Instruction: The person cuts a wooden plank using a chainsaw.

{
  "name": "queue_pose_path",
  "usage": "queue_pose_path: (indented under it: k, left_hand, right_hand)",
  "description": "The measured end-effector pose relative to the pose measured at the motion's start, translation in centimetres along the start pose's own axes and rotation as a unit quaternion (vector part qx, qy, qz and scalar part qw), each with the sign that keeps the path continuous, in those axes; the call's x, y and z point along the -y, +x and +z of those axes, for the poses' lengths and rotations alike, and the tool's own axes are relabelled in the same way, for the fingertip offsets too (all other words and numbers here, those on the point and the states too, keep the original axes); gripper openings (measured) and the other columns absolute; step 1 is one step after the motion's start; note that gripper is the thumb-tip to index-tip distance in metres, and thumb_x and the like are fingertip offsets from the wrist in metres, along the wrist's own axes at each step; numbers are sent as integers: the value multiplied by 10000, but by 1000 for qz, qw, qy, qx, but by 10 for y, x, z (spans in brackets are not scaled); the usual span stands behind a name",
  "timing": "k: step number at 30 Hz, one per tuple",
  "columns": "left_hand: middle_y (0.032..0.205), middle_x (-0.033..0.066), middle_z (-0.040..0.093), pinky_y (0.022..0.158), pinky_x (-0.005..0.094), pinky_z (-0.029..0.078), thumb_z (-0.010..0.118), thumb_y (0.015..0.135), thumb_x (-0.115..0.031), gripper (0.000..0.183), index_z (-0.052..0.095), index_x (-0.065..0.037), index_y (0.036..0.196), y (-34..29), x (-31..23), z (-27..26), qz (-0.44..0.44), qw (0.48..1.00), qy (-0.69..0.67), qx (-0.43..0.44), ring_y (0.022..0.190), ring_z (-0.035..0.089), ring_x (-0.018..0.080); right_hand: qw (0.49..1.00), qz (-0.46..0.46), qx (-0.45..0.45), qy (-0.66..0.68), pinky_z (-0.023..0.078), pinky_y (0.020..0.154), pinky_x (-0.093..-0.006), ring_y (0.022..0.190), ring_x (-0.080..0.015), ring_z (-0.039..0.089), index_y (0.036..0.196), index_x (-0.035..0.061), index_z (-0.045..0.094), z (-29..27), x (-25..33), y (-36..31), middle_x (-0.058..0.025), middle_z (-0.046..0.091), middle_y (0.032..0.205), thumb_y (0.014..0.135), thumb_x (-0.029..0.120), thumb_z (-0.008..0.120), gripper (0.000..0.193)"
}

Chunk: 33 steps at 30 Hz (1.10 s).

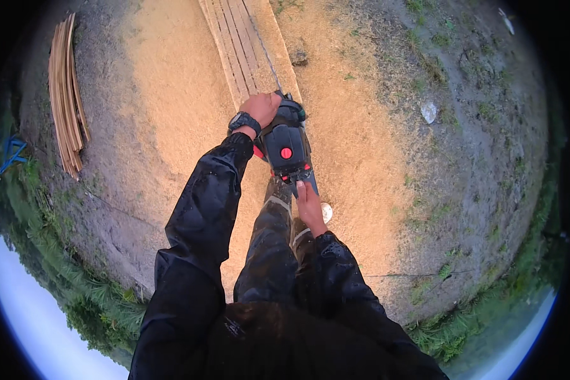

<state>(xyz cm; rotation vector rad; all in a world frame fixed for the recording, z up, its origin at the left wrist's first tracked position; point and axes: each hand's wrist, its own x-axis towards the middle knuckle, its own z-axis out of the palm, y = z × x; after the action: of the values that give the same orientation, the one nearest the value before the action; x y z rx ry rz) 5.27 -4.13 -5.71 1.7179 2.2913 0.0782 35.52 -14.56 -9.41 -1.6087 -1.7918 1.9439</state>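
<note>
A black and red chainsaw (286, 140) is held in front of my legs, its bar (267, 54) pointing away along a wooden slab. My left hand (263, 109), with a watch on its wrist, is closed round the front handle at the saw's left side. My right hand (308, 201) grips the rear handle, its fingers partly hidden beneath. Several long straight lines run lengthwise along the slab (234, 47), and the bar lies over its right part. Whether the bar sits inside the wood, I cannot tell.
Pale sawdust (177, 82) covers the ground on both sides of the slab. A stack of long thin boards (66, 95) lies at the far left. A blue object (11, 154) is beyond it. A whitish lump (429, 113) lies to the right, and a dark clod (299, 58) near the slab.
</note>
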Motion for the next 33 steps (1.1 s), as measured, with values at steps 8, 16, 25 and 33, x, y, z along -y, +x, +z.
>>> queue_pose_path:
  k: [8, 16, 25, 33]
  left_hand:
    - [854, 261, 684, 692, 558, 545, 439, 975, -250, 303, 604, -30, 846, -69, -66, 6, -3, 998, -42, 51, 784, 672, 468]
    - [923, 249, 707, 765, 537, 560, 467, 957, -245, 290, 668, -38, 981, 47, 11, -54, 8, 999, 13, 48, 891, 693, 454]
    - [801, 262, 686, 679, 545, 547, 587, 860, -159, 150, 633, -43, 942, 145, 92, -89, 71, 996, 36, -27, 792, 686, 459]
    - [861, 275, 691, 736, 534, 554, 490, 918, -173, 211, 629, -16, 893, 99, 66, -75, 40, 999, 13, 9, 832, 682, 468]
  right_hand:
    - [1000, 5, -13, -8, 480, 835, -464, 960, -446, 639, 1203, 8, 573, -22, -43, -89, -256, 665, 1010, 1084, 461, 395, 500]
    - [999, -23, -34, 15, 460, 886, -594, 1051, -547, 603, 1200, 43, 586, -7, 62, 3, -330, 667, 1075, 1063, 519, 371, 541]
    - [996, -23, -36, -74, 458, 868, -621, 1000, -560, 612, 1113, 30, 592, -8, 179, 68, -353, 664, 1022, 1063, 534, 360, 557]
    - [998, -1, -38, -52, 446, 853, -631, 987, -559, 608, 1123, 54, 584, -16, 156, 21, -341, 664, 1020, 1062, 526, 354, 528]
